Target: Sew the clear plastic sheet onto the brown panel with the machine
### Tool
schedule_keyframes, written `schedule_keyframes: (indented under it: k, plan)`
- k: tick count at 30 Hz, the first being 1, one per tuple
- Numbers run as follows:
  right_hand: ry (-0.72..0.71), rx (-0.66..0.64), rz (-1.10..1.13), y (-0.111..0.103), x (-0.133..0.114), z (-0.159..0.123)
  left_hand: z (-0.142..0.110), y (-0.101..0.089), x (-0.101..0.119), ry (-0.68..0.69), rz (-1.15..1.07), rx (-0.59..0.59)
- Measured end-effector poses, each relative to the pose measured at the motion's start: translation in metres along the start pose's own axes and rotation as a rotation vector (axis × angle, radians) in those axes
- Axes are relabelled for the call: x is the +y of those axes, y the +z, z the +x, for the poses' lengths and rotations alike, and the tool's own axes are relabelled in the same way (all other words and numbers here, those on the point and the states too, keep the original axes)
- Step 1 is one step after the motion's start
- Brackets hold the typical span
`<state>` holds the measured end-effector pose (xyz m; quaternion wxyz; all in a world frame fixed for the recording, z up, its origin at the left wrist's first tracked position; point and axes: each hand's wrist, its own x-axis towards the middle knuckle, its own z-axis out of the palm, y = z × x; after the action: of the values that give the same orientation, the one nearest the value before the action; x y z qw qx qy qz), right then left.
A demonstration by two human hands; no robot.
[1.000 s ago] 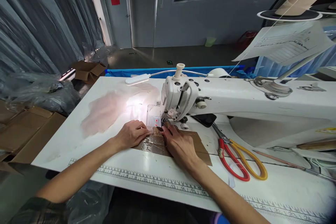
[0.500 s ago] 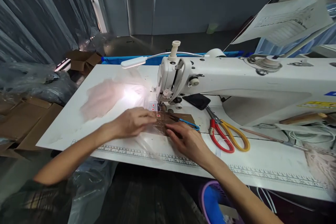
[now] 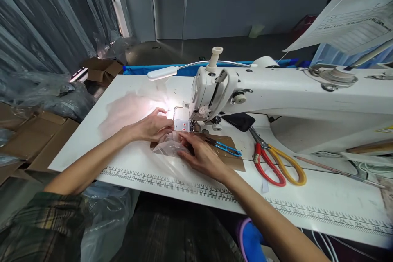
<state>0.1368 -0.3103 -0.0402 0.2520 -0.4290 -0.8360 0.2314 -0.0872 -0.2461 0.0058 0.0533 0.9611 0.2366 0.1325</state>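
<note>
Pale pink tulle (image 3: 123, 108) lies heaped on the sewing table left of the needle, and a sheer gathered part (image 3: 170, 147) of it spreads toward the front edge. My left hand (image 3: 153, 126) pinches the tulle just left of the presser foot (image 3: 193, 126). Close beside it, my right hand (image 3: 201, 153) holds the gathered part between thumb and fingers; its fingertips are partly hidden. Under both hands lies a flat brown card (image 3: 229, 157). Blue thread snips (image 3: 227, 148) rest on the card, right of my right hand.
A white sewing machine (image 3: 245, 94) stands across the table's back right, its lamp (image 3: 162, 73) lit. Red-and-yellow-handled scissors (image 3: 276, 161) lie on the right. A ruler strip (image 3: 147, 177) runs along the front edge. Cardboard boxes (image 3: 39, 139) sit at the left.
My right hand has moved left onto the gathered tulle, close to my left hand. More of the card and snips now shows. The view has shifted slightly.
</note>
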Motion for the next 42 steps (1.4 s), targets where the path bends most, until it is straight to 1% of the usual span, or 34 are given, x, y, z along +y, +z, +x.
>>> schedule_keyframes:
  k: [2,3,4,6,7,8,9,10,12,13,14,15,17,19,22,26,29,32,35,38,42]
  plan:
    - [0.084,0.026,0.031,0.000,-0.006,0.008,-0.004,-0.018,0.001,-0.016,0.072,0.027]
    - [0.105,0.084,0.006,-0.001,-0.010,0.010,-0.007,-0.027,0.002,-0.027,0.129,0.054]
    - [0.092,0.170,-0.050,-0.003,-0.013,0.011,-0.010,-0.036,0.006,-0.034,0.197,0.093]
    - [-0.024,0.380,-0.231,-0.007,-0.018,0.007,-0.020,-0.046,0.019,-0.021,0.349,0.211]
    - [-0.104,0.459,-0.331,-0.009,-0.019,0.001,-0.027,-0.047,0.029,-0.007,0.407,0.279]
    - [-0.185,0.504,-0.410,-0.011,-0.018,-0.007,-0.035,-0.044,0.042,0.011,0.444,0.342]
    - [-0.248,0.495,-0.467,-0.011,-0.017,-0.016,-0.043,-0.037,0.056,0.056,0.459,0.378]
    - [-0.309,0.441,-0.495,-0.011,-0.015,-0.026,-0.051,-0.027,0.071,0.079,0.434,0.369]
    - [-0.387,0.261,-0.478,-0.008,-0.010,-0.046,-0.065,0.000,0.099,0.056,0.358,0.286]
    - [-0.397,0.165,-0.446,-0.006,-0.009,-0.055,-0.070,0.014,0.110,0.036,0.355,0.216]
    - [-0.387,0.084,-0.415,-0.004,-0.008,-0.062,-0.074,0.027,0.119,0.028,0.353,0.184]
    - [-0.370,0.025,-0.394,-0.001,-0.008,-0.068,-0.077,0.038,0.125,0.000,0.340,0.182]
    - [-0.329,-0.010,-0.396,0.002,-0.010,-0.075,-0.079,0.051,0.129,-0.053,0.326,0.172]
    - [-0.315,0.027,-0.428,0.005,-0.013,-0.078,-0.078,0.055,0.128,-0.073,0.318,0.169]
    - [-0.315,0.081,-0.409,0.006,-0.016,-0.081,-0.075,0.053,0.125,-0.018,0.301,0.180]
    - [-0.267,0.057,-0.333,0.004,-0.012,-0.090,-0.067,0.054,0.127,0.030,0.255,0.190]
    - [-0.237,0.089,-0.344,0.002,-0.007,-0.098,-0.060,0.058,0.132,0.052,0.293,0.196]
    - [-0.214,0.161,-0.384,0.002,-0.003,-0.106,-0.053,0.060,0.139,0.054,0.360,0.200]
    - [-0.176,0.222,-0.380,0.003,-0.002,-0.110,-0.049,0.060,0.143,0.051,0.359,0.200]
    - [-0.148,0.241,-0.355,0.006,-0.002,-0.111,-0.047,0.059,0.146,0.049,0.347,0.213]
    - [-0.154,0.273,-0.348,0.008,-0.001,-0.112,-0.047,0.060,0.148,0.029,0.370,0.221]
